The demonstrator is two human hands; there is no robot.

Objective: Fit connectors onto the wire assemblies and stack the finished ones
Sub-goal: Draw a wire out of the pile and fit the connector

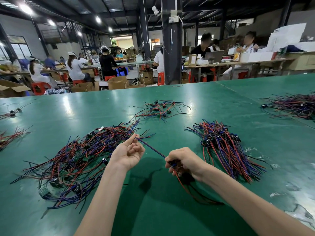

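A blue wire (151, 148) is stretched taut between both hands above the green table (170, 210). My left hand (128, 155) pinches its far end between thumb and fingertips. My right hand (185, 161) grips the near end, where a small black and blue connector (173, 164) shows between the fingers. A red wire (190, 191) trails from this hand down onto the table. A loose tangle of red and blue wire assemblies (76, 160) lies to the left. On the right sits a tidy stack of assemblies with connectors (223, 147).
A smaller heap of wires (160, 109) lies at the table's middle. Another large wire pile (296, 106) sits at the far right, and small bunches lie at the left edge (10, 135). Beyond the table, seated workers, cardboard boxes and a dark pillar (171, 48) fill the hall.
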